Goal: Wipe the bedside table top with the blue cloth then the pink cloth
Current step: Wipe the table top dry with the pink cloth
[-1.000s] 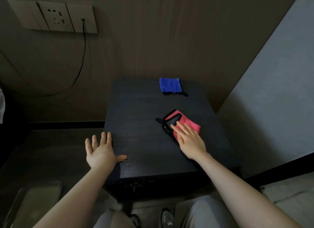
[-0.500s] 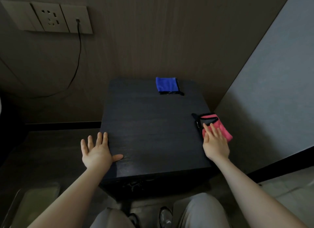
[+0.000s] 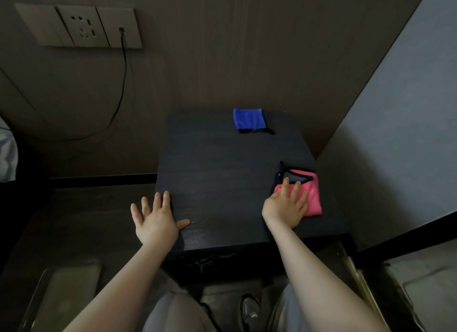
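The dark bedside table (image 3: 222,183) fills the middle of the view. A folded blue cloth (image 3: 249,124) lies near its back edge, untouched. The pink cloth (image 3: 312,198), with black trim, rests near the table's right side. My right hand (image 3: 286,206) presses flat on the pink cloth's near part, fingers spread. My left hand (image 3: 155,220) lies flat and open on the table's front left corner, partly over the edge, holding nothing.
A wall socket panel (image 3: 81,27) with a black cable (image 3: 121,84) plugged in hangs at the upper left. A grey wall (image 3: 395,134) stands close to the table's right side. My knees and a shoe (image 3: 249,312) show below.
My right hand slid the pink cloth from the table's middle to the right edge, then slightly back toward me and left. The left hand stayed put.
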